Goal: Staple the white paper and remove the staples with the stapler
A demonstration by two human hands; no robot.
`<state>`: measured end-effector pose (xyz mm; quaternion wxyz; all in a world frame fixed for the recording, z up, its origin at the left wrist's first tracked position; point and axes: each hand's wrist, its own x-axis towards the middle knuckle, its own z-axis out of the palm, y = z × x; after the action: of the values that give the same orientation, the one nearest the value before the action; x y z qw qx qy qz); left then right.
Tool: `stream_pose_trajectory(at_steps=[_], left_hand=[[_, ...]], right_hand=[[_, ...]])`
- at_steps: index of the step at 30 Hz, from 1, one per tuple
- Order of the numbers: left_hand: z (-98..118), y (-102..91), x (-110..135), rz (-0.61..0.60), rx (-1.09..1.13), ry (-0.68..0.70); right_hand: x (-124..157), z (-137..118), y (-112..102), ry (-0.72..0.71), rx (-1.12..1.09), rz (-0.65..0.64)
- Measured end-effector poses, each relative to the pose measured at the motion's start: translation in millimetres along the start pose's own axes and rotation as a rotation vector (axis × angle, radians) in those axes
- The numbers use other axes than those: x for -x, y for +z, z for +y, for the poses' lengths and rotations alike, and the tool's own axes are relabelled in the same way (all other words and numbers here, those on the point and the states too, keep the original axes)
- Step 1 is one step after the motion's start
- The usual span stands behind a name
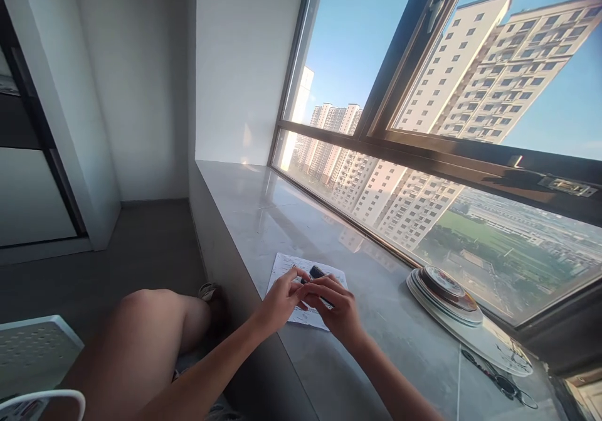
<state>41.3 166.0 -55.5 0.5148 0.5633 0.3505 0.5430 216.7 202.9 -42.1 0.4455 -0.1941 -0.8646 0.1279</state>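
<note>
A sheet of paper (pixel 277 269) with rows of writing lies on the grey stone windowsill. Over it my two hands meet at the fingertips. My right hand (pixel 339 308) is closed round a dark, pen-like stick (pixel 316 272), whose thick black end sticks out past the fingers. From the other side my left hand (pixel 282 298) pinches, its fingertips against those of the right. Whatever the left fingertips grip is too small and too covered to name.
Stacked round plates or discs (pixel 446 305) sit by the window to the right, with dark-handled scissors (pixel 501 380) in front. The windowsill's edge (pixel 235 248) drops to the floor on the left. A white perforated chair (pixel 37 346) is at lower left, beside my bare knee.
</note>
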Motion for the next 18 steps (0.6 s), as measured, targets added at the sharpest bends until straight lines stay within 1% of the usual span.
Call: stream_pose_trajectory(at_steps=[3, 5, 6, 8, 10, 11, 12, 13, 15, 17, 18], left_hand=[[-1.7, -1.9, 1.4, -0.009, 0.02, -0.023], [-1.5, -3.4, 2.0, 0.011, 0.036, -0.038], [-0.8, -4.9, 1.4, 0.045, 0.027, -0.036], [1.5, -10.5, -4.5, 0.159, -0.053, -0.007], [3.6, -20.6, -19.6, 0.26, -0.226, 0.057], [3.6, -27.1, -31.3, 0.284, -0.337, 0.093], [2.5, -34.1, -45.5, 0.277, -0.464, 0.124], [0.0, -41.3, -61.3, 0.251, -0.593, 0.143], [-9.7, -54.8, -94.3, 0.228, -0.804, 0.091], [-23.8, -65.4, -122.4, 0.109, -0.881, 0.011], [-31.1, -69.3, -133.1, 0.065, -0.886, -0.004]], right_hand=[[1.3, -2.3, 1.2, 0.011, -0.005, 0.011], [0.7, -2.6, -1.1, 0.057, 0.008, 0.052], [-0.4, -0.1, -3.8, 0.111, 0.02, 0.079], [-4.6, 14.5, -12.9, 0.283, 0.034, 0.162], [-11.1, 44.4, -25.9, 0.494, 0.014, 0.267], [-14.3, 64.5, -33.0, 0.575, -0.014, 0.307], [-17.0, 86.8, -39.5, 0.635, -0.018, 0.314], [-18.7, 109.9, -44.9, 0.668, 0.006, 0.316], [-18.7, 153.4, -50.6, 0.71, 0.053, 0.257], [-14.9, 186.0, -49.1, 0.759, 0.101, 0.187], [-12.2, 197.0, -46.5, 0.779, 0.125, 0.16]])
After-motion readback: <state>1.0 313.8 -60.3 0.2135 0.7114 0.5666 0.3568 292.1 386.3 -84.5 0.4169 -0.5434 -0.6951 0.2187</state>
